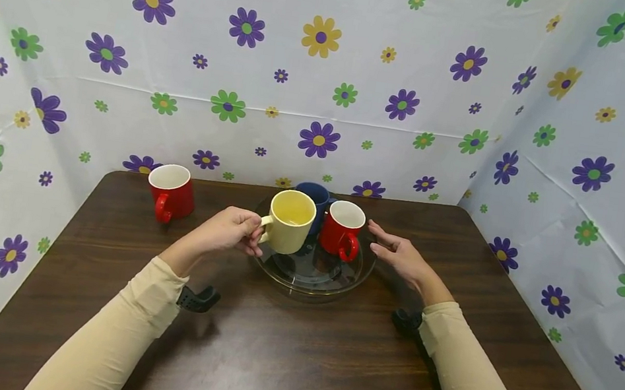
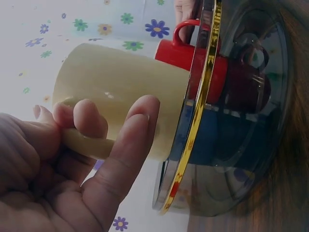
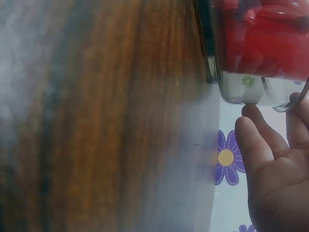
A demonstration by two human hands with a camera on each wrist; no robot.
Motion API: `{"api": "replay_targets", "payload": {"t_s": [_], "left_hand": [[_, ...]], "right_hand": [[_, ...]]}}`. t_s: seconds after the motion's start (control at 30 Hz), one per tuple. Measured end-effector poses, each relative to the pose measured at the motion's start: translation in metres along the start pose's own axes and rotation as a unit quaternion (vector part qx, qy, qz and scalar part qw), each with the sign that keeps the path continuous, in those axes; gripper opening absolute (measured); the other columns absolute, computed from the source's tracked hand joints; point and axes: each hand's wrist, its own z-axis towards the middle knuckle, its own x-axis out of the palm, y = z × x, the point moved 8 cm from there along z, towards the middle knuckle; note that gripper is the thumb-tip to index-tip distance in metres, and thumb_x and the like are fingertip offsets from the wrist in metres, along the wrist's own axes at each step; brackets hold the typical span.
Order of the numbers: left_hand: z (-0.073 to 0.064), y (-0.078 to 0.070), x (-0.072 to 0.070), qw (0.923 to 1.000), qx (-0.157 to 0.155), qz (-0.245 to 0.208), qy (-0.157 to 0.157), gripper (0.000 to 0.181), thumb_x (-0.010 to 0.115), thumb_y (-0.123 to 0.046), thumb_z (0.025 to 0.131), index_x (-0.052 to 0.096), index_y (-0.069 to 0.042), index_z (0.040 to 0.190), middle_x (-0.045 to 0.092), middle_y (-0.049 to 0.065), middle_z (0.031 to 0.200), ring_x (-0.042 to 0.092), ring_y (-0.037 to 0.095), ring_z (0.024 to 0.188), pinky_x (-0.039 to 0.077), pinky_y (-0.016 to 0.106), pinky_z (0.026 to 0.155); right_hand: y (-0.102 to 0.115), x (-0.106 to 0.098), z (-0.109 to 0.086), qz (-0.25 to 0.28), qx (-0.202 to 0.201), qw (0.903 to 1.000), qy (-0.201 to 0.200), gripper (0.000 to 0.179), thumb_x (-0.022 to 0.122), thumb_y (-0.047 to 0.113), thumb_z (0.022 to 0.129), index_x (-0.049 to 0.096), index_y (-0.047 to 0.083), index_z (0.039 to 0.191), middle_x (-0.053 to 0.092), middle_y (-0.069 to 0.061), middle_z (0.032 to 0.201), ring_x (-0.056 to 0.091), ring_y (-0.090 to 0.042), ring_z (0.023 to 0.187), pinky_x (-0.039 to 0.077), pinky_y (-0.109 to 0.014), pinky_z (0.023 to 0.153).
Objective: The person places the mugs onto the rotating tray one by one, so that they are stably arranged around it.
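By its handle, my left hand (image 1: 232, 232) pinches a pale yellow mug (image 1: 291, 227), which is upright at the left side of a round clear glass dish (image 1: 308, 288). In the left wrist view the yellow mug (image 2: 120, 79) overlaps the dish's gold-looking rim (image 2: 205, 101). Inside the dish stand a red mug (image 1: 338, 233) with a white interior and, partly hidden behind, a blue mug (image 1: 317, 194). My right hand (image 1: 404, 260) has its fingers extended at the dish's right edge; in the right wrist view its fingertips (image 3: 251, 112) are right at the glass.
A second red mug (image 1: 171, 192) stands on the dark wooden table (image 1: 289, 358) at the back left, handle toward the front. Flower-printed white sheets (image 1: 279, 90) hang behind the table and along both sides.
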Motion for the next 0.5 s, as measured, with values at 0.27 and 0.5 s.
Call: {"api": "replay_targets", "payload": {"t_s": [0.27,0.5], "left_hand": [[0.009,0.001,0.012,0.9995,-0.008,0.011,0.028,0.037,0.038,-0.009,0.111,0.052,0.002,0.079,0.055,0.007,0.074,0.072,0.021,0.075,0.062,0.044,0.075],[0.015,0.007,0.021,0.9981,-0.024,0.008,0.056,0.037,0.037,-0.007,0.111,0.053,0.001,0.079,0.055,0.006,0.072,0.073,0.020,0.074,0.063,0.043,0.073]], "right_hand": [[0.000,-0.001,0.000,0.000,0.004,1.0000,-0.003,0.052,0.055,0.016,0.106,0.042,0.020,0.156,0.026,0.008,0.166,0.016,-0.028,0.155,0.015,-0.060,0.121],[0.002,0.001,-0.001,-0.001,0.003,1.0000,0.003,0.053,0.056,0.021,0.106,0.041,0.020,0.157,0.025,0.007,0.166,0.016,-0.029,0.155,0.015,-0.061,0.121]]}}
